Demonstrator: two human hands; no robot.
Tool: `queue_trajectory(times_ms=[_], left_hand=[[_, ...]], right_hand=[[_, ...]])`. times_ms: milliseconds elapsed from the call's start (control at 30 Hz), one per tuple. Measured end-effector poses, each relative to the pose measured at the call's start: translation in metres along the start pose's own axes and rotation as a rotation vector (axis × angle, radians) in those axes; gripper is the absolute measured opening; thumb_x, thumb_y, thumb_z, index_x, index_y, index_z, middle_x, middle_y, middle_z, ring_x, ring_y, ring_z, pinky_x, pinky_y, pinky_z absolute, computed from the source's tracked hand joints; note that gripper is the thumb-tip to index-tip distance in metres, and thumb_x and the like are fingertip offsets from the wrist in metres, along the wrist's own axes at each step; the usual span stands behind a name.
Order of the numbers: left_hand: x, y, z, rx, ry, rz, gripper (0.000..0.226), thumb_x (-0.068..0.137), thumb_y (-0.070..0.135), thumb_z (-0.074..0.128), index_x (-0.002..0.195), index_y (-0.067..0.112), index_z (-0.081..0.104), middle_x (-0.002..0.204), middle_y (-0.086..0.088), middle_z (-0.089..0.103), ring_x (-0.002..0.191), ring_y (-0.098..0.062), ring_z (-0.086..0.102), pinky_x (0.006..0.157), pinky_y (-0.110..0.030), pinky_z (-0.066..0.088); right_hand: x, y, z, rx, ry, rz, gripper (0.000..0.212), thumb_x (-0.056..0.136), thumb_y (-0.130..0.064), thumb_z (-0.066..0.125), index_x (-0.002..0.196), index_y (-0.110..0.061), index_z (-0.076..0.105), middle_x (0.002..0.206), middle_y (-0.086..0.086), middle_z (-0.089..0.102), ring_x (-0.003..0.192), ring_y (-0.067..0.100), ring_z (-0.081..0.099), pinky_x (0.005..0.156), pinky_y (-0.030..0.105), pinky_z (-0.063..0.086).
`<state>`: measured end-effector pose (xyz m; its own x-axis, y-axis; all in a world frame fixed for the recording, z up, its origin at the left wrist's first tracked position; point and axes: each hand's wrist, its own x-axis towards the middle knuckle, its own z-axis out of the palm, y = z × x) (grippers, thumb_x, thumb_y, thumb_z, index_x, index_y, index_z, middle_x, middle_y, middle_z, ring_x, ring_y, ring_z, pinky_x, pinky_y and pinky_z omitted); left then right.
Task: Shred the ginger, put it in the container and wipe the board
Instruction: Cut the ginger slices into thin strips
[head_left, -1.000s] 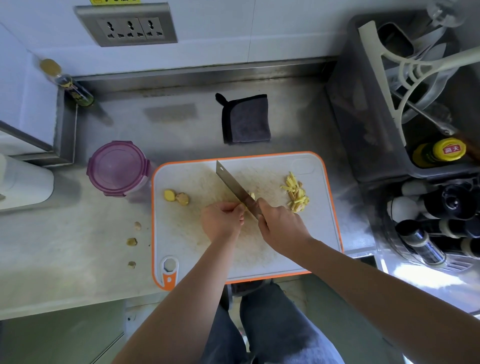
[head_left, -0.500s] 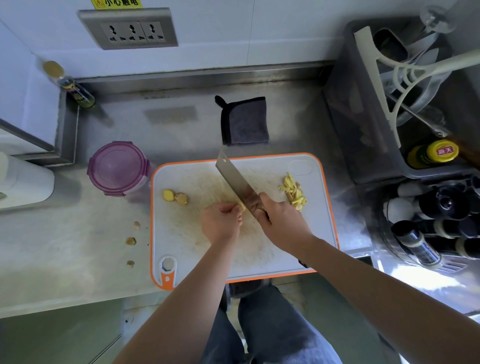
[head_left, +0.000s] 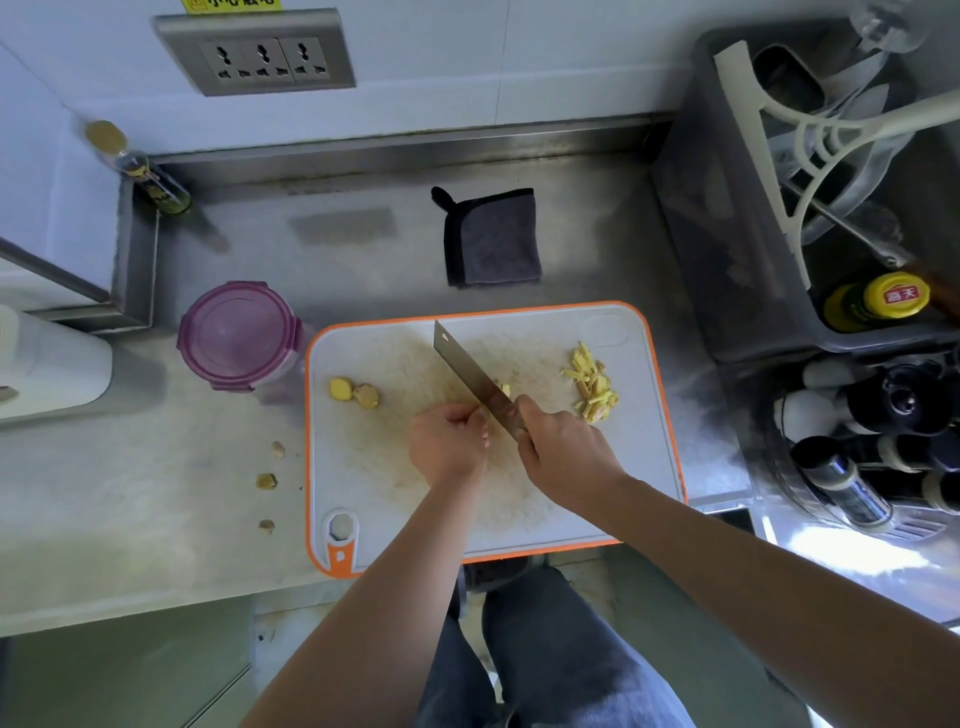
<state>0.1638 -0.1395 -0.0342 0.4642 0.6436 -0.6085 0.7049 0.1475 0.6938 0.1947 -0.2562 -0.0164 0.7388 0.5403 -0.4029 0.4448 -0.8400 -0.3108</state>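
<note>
On the white, orange-rimmed cutting board (head_left: 363, 467) both hands work close together near the middle. The right hand (head_left: 566, 452) has a closed grip on the handle of a cleaver (head_left: 467, 371), with the fingers wrapped round so that the handle itself is hidden. The blade runs away from the person towards the upper left, edge down on the board.

The left hand (head_left: 447, 447) sits just left of the blade with its fingers curled under and its knuckles close to the flat of the steel. Whatever lies beneath those fingers is covered, so I cannot tell whether this grip has hold of any ginger. A small yellow ginger piece (head_left: 504, 388) shows against the right face of the blade.

The ginger shreds (head_left: 592, 387) lie in a loose pile on the right part of the board, just beyond the right hand. Two ginger chunks (head_left: 353, 392) sit side by side, touching, near the board's left edge. Three ginger scraps (head_left: 266, 480) lie in a row on the steel worktop (head_left: 156, 467), left of the board.

The container (head_left: 239, 335), round and with its purple lid on, stands on the worktop at the board's upper left corner. A folded grey cloth (head_left: 493, 239) lies on the worktop beyond the board's far edge, apart from it. A grey bin (head_left: 727, 260) with kitchen tools and a yellow-capped bottle (head_left: 878, 301) stands to the right.
</note>
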Motion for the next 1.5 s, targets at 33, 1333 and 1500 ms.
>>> queue_trajectory(times_ms=[33,1333,1500], left_hand=[[0.0,0.0,0.0,-0.002,0.0,-0.004,0.027,0.084,0.009,0.07,0.066,0.028,0.068,0.062,0.0,0.07,0.062,-0.018,0.07,0.065,-0.03,0.059],[0.009,-0.011,0.007,0.059,0.009,0.042,0.008,0.083,0.014,0.071,0.08,0.019,0.078,0.066,0.003,0.072,0.065,-0.017,0.07,0.071,-0.039,0.059],[0.007,-0.01,0.005,0.093,0.016,0.045,0.008,0.084,0.019,0.072,0.076,0.021,0.075,0.064,0.005,0.07,0.063,-0.014,0.069,0.069,-0.034,0.059]], right_hand=[[0.002,-0.001,0.002,-0.009,0.005,0.002,0.025,0.1,-0.021,0.034,0.123,-0.014,0.039,0.069,0.002,0.05,0.062,0.024,0.051,0.056,0.03,0.036],[0.014,-0.011,0.013,0.037,0.062,0.034,0.034,0.1,-0.02,0.034,0.133,-0.013,0.035,0.077,0.006,0.056,0.076,0.032,0.06,0.06,0.033,0.037],[0.031,-0.004,0.008,0.203,0.131,0.076,0.021,0.099,-0.024,0.036,0.114,-0.01,0.042,0.077,0.011,0.059,0.072,0.034,0.059,0.055,0.034,0.041]])
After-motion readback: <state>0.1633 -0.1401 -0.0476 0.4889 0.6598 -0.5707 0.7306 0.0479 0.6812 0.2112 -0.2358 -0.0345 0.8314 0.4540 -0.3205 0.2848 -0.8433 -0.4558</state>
